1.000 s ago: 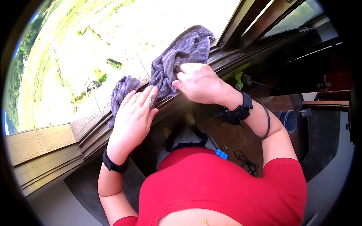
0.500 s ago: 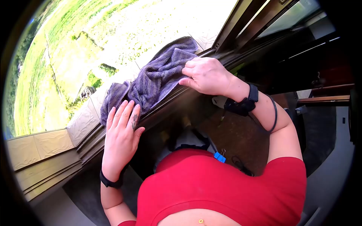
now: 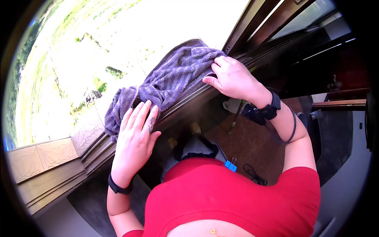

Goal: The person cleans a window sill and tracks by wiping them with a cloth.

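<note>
A grey-purple towel [image 3: 173, 75] lies bunched along the window sill, draped over the dark frame [image 3: 185, 103]. My left hand [image 3: 136, 134] rests on the towel's lower left part, fingers stretched out and flat, thumb apart. At the towel's right end, my right hand [image 3: 233, 77] grips the cloth, its fingers curled over the edge and partly hidden in the folds. Between the two hands the fabric is stretched out with loose creases.
Pale tiles [image 3: 57, 152] line the outer ledge, with bright green ground far below. A dark window sash [image 3: 268, 27] stands at the upper right. Behind the sill is a brown floor [image 3: 246, 138] with a black cable [image 3: 254, 173].
My right hand has moved right and slightly down, pulling the towel's end along the frame. My left hand has shifted a little right, still flat on the cloth.
</note>
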Motion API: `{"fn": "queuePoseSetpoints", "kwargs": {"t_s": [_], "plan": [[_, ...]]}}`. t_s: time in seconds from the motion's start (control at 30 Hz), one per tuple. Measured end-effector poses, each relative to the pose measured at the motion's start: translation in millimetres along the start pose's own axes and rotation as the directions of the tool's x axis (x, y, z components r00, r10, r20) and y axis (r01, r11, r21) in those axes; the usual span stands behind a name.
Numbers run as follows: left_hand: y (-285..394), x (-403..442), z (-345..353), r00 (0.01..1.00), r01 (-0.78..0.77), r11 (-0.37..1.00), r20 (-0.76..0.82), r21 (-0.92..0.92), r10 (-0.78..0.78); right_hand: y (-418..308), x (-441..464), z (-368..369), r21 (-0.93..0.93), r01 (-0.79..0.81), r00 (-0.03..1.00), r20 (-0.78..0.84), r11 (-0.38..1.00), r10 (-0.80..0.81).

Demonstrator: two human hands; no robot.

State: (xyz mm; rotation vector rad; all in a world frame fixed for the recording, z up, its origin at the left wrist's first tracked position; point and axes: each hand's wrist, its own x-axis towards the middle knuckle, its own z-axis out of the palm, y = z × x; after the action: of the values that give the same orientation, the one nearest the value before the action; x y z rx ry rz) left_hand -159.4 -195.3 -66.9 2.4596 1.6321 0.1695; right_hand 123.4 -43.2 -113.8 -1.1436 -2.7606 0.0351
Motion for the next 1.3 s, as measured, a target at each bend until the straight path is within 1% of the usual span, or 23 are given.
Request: {"fn": "queuePoseSetpoints", "kwargs": {"t_s": [0.03,0.07,0.13,0.2,0.27,0.37,0.4,0.47,0.53,0.6,0.67,0.73,0.77,0.8,0.83,0.93,0.97,1.0,1.07,1.1,1.13,1.2,1.3], "plan": [[-1.1,-0.5,-0.2,1.000,0.005,1.000,-0.004,-0.001,-0.005,-1.8,0.6,0.7,-0.039,0.042,0.999,-0.016,0.998,-0.042],[-2.1,-1.6,-0.1,1.000,-0.008,1.000,-0.009,-0.003,0.008,-5.7,2.3,-1.8,-0.048,0.031,0.999,-0.018,0.998,-0.032],[-2.1,-4.8,1.0,1.000,0.000,1.000,-0.011,-0.007,0.000,-20.2,8.0,-7.3,-0.049,0.035,0.995,0.092,0.998,-0.031],[-2.4,-6.1,1.1,1.000,-0.012,1.000,-0.017,-0.005,0.012,-41.9,17.0,-0.1,0.005,0.075,0.997,0.019,0.997,-0.075],[-2.5,-8.2,0.1,1.000,-0.012,1.000,-0.025,-0.012,0.012,-65.3,27.2,0.7,0.103,0.073,0.994,0.068,0.992,-0.080],[-4.8,-11.8,-1.2,0.998,-0.020,1.000,-0.055,-0.020,0.019,-98.7,31.9,16.5,0.170,0.205,0.976,-0.116,0.964,-0.186],[-4.3,-12.8,-1.5,0.997,-0.005,1.000,-0.075,-0.007,0.004,-108.9,33.5,19.9,0.206,0.217,0.970,-0.151,0.954,-0.188],[-6.6,-14.8,1.1,0.995,0.010,1.000,-0.104,0.005,-0.009,-111.3,36.0,19.5,0.231,0.209,0.977,-0.086,0.950,-0.194],[-10.8,-15.9,3.5,0.995,0.009,1.000,-0.099,0.010,-0.008,-96.9,30.4,7.2,0.334,0.198,0.979,-0.111,0.922,-0.170],[-12.6,-16.5,3.9,0.995,0.014,1.000,-0.097,0.002,-0.014,-78.4,23.8,-0.2,0.572,0.172,0.968,-0.250,0.802,-0.030],[-12.0,-17.5,5.3,0.995,0.021,1.000,-0.101,-0.015,-0.023,-48.7,22.9,-0.8,0.475,0.167,0.894,-0.442,0.864,0.070],[-12.2,-19.3,5.2,0.995,0.016,1.000,-0.101,-0.017,-0.018,-24.9,13.9,-13.0,0.445,-0.011,0.779,-0.558,0.895,0.287],[-12.1,-18.3,5.3,0.994,0.016,1.000,-0.105,-0.019,-0.018,-11.5,8.5,-19.7,0.261,-0.106,0.733,-0.632,0.959,0.253],[-12.0,-17.1,6.1,0.993,0.025,0.999,-0.117,-0.027,-0.028,1.9,5.7,-26.1,0.070,-0.203,0.692,-0.695,0.977,0.194],[-11.9,-17.4,6.9,0.993,0.024,0.999,-0.117,-0.023,-0.027,13.0,7.2,-30.9,-0.090,-0.125,0.676,-0.737,0.988,0.018],[-12.0,-19.0,6.0,0.995,0.017,1.000,-0.095,-0.010,-0.018,28.0,21.9,-43.6,-0.348,0.201,0.656,-0.646,0.915,-0.390],[-12.4,-18.0,6.0,0.996,0.021,1.000,-0.088,-0.007,-0.021,28.9,27.1,-45.7,-0.344,0.292,0.671,-0.592,0.892,-0.448],[-12.2,-16.3,6.1,0.996,0.022,1.000,-0.081,-0.005,-0.022,31.9,34.1,-48.7,-0.345,0.292,0.671,-0.591,0.892,-0.448],[-11.1,-14.7,7.7,0.996,0.015,1.000,-0.085,0.000,-0.015,36.4,42.9,-50.5,-0.486,0.158,0.812,-0.431,0.859,-0.394],[-10.8,-12.8,8.3,0.995,0.013,1.000,-0.099,0.008,-0.012,37.4,44.5,-51.0,-0.547,0.114,0.837,-0.397,0.830,-0.376],[-10.5,-10.7,8.9,0.995,0.009,1.000,-0.102,0.008,-0.009,40.5,44.3,-49.1,-0.550,0.111,0.837,-0.397,0.827,-0.376],[-9.9,-10.5,10.3,0.994,0.011,1.000,-0.106,0.019,-0.009,43.9,41.9,-41.8,-0.640,0.098,0.884,-0.296,0.762,-0.362],[-12.0,-9.9,11.6,0.994,0.015,1.000,-0.111,0.015,-0.013,40.5,43.2,-40.7,-0.633,0.057,0.890,-0.318,0.772,-0.326]]}}
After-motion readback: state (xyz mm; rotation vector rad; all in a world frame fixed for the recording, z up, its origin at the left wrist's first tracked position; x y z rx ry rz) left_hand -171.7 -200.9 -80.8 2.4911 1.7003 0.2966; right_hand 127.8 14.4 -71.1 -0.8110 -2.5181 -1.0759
